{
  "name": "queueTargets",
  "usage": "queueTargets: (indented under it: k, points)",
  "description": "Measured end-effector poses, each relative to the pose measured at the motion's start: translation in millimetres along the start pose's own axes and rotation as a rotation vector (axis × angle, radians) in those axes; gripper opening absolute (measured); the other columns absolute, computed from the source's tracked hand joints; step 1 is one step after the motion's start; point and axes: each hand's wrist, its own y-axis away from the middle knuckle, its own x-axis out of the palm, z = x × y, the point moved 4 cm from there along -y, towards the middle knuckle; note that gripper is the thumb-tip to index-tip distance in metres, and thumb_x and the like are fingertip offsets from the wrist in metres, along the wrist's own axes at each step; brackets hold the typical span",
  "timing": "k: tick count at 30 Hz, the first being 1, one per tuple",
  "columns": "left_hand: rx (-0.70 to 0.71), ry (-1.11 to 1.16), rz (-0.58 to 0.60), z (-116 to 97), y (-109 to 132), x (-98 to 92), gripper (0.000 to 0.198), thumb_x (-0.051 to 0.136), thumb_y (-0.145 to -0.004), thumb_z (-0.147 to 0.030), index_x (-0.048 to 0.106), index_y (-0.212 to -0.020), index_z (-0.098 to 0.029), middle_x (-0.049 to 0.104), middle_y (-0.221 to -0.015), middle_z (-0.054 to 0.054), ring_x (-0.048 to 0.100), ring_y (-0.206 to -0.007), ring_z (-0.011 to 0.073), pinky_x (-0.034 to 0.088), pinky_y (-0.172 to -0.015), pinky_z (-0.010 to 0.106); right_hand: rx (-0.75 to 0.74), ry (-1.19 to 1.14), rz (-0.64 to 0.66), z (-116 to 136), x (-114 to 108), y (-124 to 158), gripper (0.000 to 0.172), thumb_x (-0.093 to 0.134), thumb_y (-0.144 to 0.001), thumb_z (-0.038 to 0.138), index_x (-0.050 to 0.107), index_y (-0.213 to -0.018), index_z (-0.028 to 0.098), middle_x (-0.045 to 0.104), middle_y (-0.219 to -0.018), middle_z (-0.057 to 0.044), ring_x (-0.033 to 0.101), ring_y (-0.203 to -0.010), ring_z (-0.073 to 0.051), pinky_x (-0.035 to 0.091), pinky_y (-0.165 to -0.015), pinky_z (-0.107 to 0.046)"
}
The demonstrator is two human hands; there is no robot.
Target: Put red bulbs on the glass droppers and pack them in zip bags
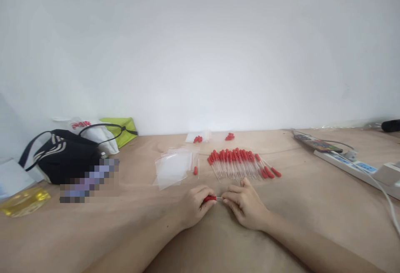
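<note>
Left hand (197, 203) pinches red, rounded, rubbery-looking bulb (210, 199) | right hand (245, 204) pinches slim, clear, plastic-looking tube (219, 198) meeting its end, between the hands | likely light, bulb soft, tube slippery; best gripped near the joint | red-tipped clear tubes (236, 155) lie beyond right hand

On my feed, the dropper (209, 198) nearest me has a solid red bulb and a translucent whitish stem. I see that pairing repeated across the pile of droppers (233, 156), and the loose bulbs (230, 136) are plain red. The clear bags (173, 169) look milky, with a thin red line along one edge. The table (328, 206) reads pale brown, faintly streaked. The black bag (67, 156) carries whitish stripes; the pouch (125, 139) is lime green; the power strip (353, 165) is white with blue panels.
</note>
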Motion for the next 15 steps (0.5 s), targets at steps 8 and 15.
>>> queueTargets:
  k: [8,15]
  points:
    - [-0.241,-0.062,-0.281,34,2,-23.7,0.029,0.051,-0.077,-0.024,0.047,-0.105,-0.021,0.052,-0.099,0.006,0.05,-0.091,0.02,0.041,-0.079,0.033,0.309,-0.026,-0.038,-22,-12,-18,0.021,0.043,-0.079,0.022,0.063,-0.075,0.023,0.066,-0.076,-0.001,0.054,-0.072,-0.015,0.028,-0.066,-0.028]
    - [-0.456,-0.056,-0.31,59,8,-22.3,0.026,0.053,-0.074,-0.022,0.045,-0.099,-0.019,0.052,-0.093,0.004,0.053,-0.079,0.0157,0.044,-0.07,0.028,0.812,0.039,-0.17,-60,0,-72,0.021,0.045,-0.076,0.027,0.06,-0.088,0.019,0.067,-0.076,-0.004,0.059,-0.079,-0.019,0.03,-0.072,-0.03]
